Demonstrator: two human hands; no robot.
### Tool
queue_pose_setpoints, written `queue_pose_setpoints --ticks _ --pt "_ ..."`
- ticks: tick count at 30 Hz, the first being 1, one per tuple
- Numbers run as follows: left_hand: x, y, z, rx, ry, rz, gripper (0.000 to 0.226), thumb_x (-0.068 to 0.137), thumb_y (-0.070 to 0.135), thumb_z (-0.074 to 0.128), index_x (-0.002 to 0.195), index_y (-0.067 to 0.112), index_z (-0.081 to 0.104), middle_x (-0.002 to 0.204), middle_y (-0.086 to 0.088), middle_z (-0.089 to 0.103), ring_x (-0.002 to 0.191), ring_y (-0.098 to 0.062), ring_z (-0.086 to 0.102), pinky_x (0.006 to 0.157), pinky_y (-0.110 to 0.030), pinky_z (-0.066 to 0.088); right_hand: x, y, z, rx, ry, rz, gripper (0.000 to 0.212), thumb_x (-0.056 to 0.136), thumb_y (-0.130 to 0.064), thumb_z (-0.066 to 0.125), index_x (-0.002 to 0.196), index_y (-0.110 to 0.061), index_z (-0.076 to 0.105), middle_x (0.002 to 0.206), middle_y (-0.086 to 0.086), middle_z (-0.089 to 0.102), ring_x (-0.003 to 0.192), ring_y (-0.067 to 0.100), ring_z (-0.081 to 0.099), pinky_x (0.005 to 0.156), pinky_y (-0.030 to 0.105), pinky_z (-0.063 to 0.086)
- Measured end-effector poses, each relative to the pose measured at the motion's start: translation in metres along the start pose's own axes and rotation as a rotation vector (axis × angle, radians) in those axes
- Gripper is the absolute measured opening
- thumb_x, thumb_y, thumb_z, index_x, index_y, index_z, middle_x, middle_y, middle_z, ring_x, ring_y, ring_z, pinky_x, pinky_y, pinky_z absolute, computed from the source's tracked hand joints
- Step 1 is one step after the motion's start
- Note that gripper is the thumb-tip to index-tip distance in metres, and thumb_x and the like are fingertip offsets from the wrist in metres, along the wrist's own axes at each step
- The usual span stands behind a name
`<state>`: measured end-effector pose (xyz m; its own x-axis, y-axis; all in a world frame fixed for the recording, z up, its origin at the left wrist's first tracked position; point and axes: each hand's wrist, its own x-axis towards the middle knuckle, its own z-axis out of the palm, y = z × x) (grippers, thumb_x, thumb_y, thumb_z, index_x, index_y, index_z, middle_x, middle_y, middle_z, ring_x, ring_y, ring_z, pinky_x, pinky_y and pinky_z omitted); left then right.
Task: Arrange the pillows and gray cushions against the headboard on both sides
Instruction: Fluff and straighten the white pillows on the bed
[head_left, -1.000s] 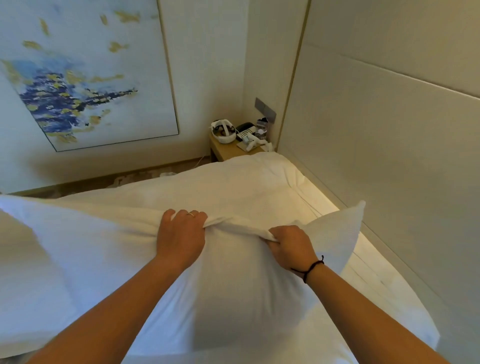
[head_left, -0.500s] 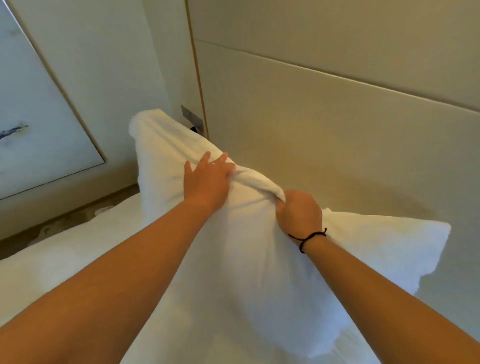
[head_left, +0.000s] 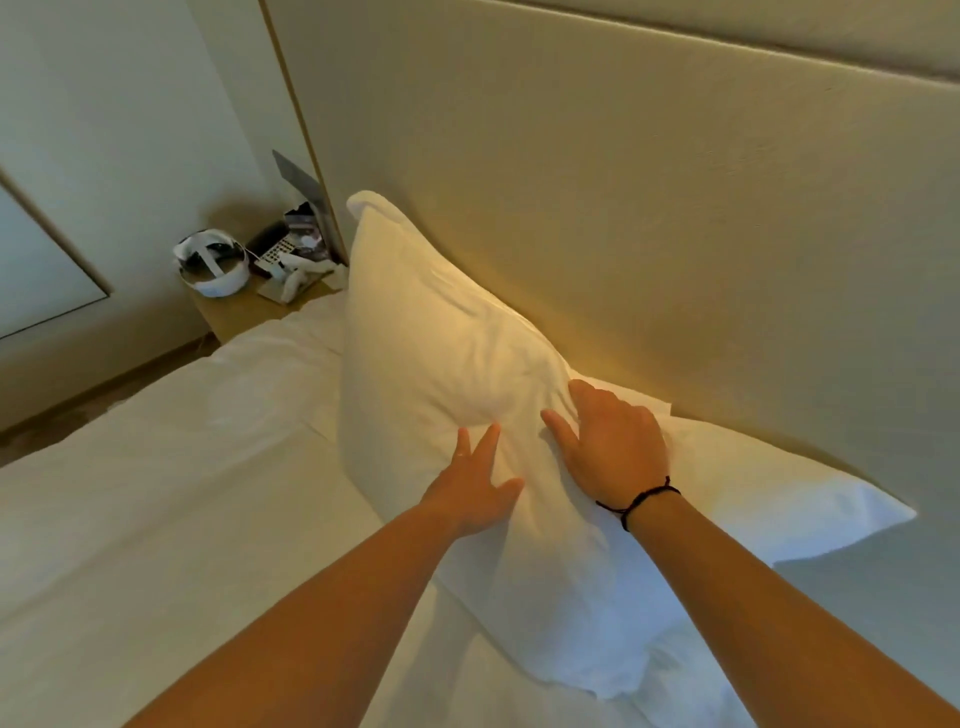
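White pillow leans on the headboard; my left hand and right hand press it flat-fingered. Next, I'd judge, fetch another.

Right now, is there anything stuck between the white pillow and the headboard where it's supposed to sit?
Nothing visible. The pillow leans straight against the headboard, with no object showing in between. Both the left hand and right hand press flat on its front. The clutter sits off on the nightstand, beside the bed.
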<state>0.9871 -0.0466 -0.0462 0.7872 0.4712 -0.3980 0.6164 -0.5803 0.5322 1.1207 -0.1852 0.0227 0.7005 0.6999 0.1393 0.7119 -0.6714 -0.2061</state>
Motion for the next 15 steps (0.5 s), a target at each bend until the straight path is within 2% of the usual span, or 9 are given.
queue_pose_setpoints --ticks 3,5,6,8,10,13,15 --pt "-0.003 -0.006 -0.004 -0.009 0.002 0.002 0.082 0.091 0.06 0.049 0.155 0.038 0.001 0.166 -0.002 -0.007 0.151 -0.025 0.012 0.115 -0.044 0.025 -0.011 -0.011 0.007 -0.076 -0.075 -0.004 0.063 0.092 -0.06 0.04 0.141 -0.021 0.035 0.138 0.007 0.05 0.124 0.028 0.048 0.105 0.046 0.037" --pt "-0.016 -0.016 -0.006 -0.007 0.007 0.025 0.078 0.093 0.055 0.05 0.155 0.036 0.006 0.166 0.002 0.004 0.151 -0.019 0.011 0.117 -0.041 0.022 -0.019 -0.022 0.012 -0.078 -0.091 0.02 0.071 0.091 -0.055 0.046 0.148 -0.019 0.024 0.154 0.012 0.032 0.14 0.03 0.031 0.115 0.048 0.025" --pt "-0.025 -0.022 -0.006 -0.021 0.004 0.029 0.076 0.094 0.052 0.052 0.155 0.034 0.01 0.165 0.003 0.013 0.15 -0.019 0.016 0.117 -0.039 0.023 -0.025 -0.03 0.014 -0.075 -0.075 0.015 0.074 0.091 -0.054 0.049 0.15 -0.019 0.022 0.156 0.013 0.026 0.143 0.031 0.025 0.117 0.049 0.021" --pt "-0.052 -0.039 -0.005 -0.104 0.005 -0.005 0.071 0.094 0.048 0.055 0.154 0.034 0.02 0.158 0.002 0.033 0.141 -0.023 0.036 0.115 -0.038 0.032 -0.038 -0.049 0.019 -0.081 -0.018 -0.037 0.075 0.088 -0.05 0.056 0.149 -0.019 0.026 0.158 0.016 0.022 0.145 0.034 0.021 0.117 0.052 0.017" --pt "-0.086 -0.063 -0.005 -0.217 0.06 -0.064 0.061 0.093 0.045 0.057 0.148 0.036 0.033 0.147 0.001 0.048 0.128 -0.021 0.05 0.108 -0.038 0.041 -0.053 -0.072 0.026 -0.061 -0.001 -0.088 0.07 0.086 -0.046 0.061 0.146 -0.02 0.035 0.158 0.015 0.025 0.144 0.036 0.022 0.115 0.055 0.017" --pt "-0.15 -0.116 -0.007 -0.314 0.188 -0.169 0.044 0.094 0.041 0.056 0.137 0.037 0.048 0.132 0.007 0.059 0.112 -0.012 0.058 0.098 -0.029 0.046 -0.082 -0.116 0.048 -0.04 -0.202 -0.146 0.055 0.091 -0.048 0.053 0.139 -0.023 0.045 0.157 0.006 0.029 0.145 0.028 0.024 0.116 0.053 0.017" --pt "-0.198 -0.16 -0.008 -0.355 0.248 -0.267 0.036 0.095 0.04 0.055 0.131 0.035 0.054 0.125 0.009 0.062 0.107 -0.009 0.059 0.096 -0.029 0.048 -0.106 -0.155 0.067 0.046 -0.356 -0.2 0.045 0.096 -0.048 0.046 0.135 -0.027 0.049 0.156 0.001 0.03 0.141 0.021 0.033 0.117 0.047 0.019"
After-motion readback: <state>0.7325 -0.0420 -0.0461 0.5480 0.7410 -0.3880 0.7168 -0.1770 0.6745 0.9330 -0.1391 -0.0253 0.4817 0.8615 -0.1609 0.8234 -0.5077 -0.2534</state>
